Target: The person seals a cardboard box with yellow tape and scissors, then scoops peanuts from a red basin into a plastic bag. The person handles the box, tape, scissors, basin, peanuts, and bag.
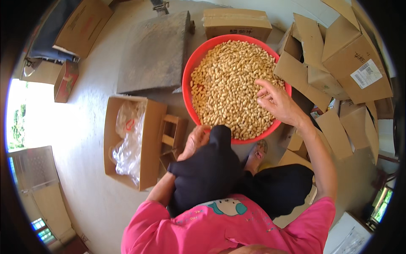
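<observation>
A wide red plastic basin (187, 104) full of unshelled peanuts (233, 85) stands on the floor before me. My right hand (276, 101) hovers over the right side of the peanuts, with its index finger extended and apart from the thumb. I see nothing held between those fingers. Beside my left knee, my left hand (197, 139) is at the near left rim of the basin with its fingers curled. The knee in black trousers covers part of that hand, so its grip is unclear.
An open cardboard box (152, 143) holding clear plastic bags (128, 158) stands to the left. Beyond it is a dark platform (155, 50), perhaps a floor scale. A closed carton (236, 20) sits behind the basin. Several opened cardboard boxes (352, 60) are piled on the right.
</observation>
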The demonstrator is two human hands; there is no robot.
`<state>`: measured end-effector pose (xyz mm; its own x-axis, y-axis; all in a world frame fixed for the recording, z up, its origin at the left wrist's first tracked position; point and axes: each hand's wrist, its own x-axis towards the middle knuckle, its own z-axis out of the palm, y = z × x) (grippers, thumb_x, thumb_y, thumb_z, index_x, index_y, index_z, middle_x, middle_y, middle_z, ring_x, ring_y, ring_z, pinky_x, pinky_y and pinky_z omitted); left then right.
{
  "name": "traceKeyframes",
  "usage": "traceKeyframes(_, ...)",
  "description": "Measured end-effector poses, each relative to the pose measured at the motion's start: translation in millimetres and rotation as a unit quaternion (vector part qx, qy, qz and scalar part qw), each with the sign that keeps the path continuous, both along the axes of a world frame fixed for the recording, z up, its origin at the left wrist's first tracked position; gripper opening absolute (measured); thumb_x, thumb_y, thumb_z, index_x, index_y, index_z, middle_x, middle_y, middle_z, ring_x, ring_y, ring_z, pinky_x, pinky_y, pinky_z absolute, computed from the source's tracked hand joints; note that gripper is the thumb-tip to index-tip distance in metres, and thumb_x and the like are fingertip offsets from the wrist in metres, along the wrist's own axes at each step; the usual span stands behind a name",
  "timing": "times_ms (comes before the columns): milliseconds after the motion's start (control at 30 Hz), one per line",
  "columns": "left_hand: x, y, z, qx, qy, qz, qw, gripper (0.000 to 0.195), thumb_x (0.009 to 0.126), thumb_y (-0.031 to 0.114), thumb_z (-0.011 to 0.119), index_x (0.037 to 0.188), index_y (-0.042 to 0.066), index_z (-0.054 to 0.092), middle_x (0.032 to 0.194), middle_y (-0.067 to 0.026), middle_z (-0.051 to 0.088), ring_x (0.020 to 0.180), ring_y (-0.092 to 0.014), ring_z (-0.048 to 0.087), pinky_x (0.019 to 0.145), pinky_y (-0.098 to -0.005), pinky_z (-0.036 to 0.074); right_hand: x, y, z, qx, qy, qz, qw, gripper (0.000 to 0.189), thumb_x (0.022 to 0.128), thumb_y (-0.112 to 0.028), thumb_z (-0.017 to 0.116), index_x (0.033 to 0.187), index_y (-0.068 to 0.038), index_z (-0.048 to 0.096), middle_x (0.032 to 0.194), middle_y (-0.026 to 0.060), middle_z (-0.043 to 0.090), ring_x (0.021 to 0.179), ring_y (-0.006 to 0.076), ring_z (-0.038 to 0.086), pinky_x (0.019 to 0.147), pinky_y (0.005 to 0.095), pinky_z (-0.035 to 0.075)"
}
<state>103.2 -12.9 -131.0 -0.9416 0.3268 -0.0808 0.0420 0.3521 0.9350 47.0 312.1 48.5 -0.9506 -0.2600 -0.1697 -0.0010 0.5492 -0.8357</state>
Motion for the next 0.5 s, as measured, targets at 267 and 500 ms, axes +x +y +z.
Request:
traceKeyframes(267, 29, -23, 23, -0.078, -0.013, 0.046, 0.996, 0.015, 0.089, 0.015, 0.058, 0.096, 0.003, 0.065, 0.074, -0.0126, 0.065, 0.07, -0.024, 0.065, 0.066, -0.0372, 0.051, 65, -80, 107, 0.008, 0.139, 0.159, 0.977, 0.041, 0.089, -0.018, 0.064, 0.126, -0.002, 0.054, 0.109, 0.0152, 0.063, 0.093, 0.0256, 0.065, 0.083, 0.0347, 0.052)
traceKeyframes(500, 43, -17, -2, -0.021, -0.054, -0.023, 0.998, 0.018, 0.091, 0.021, 0.057, 0.095, 0.004, 0.062, 0.081, -0.0126, 0.062, 0.079, -0.021, 0.062, 0.069, -0.036, 0.048, 66, -102, 26, 0.071, 0.114, 0.139, 0.981, 0.027, 0.09, -0.018, 0.061, 0.11, 0.0, 0.062, 0.098, 0.0197, 0.066, 0.088, 0.0338, 0.066, 0.078, 0.0402, 0.051)
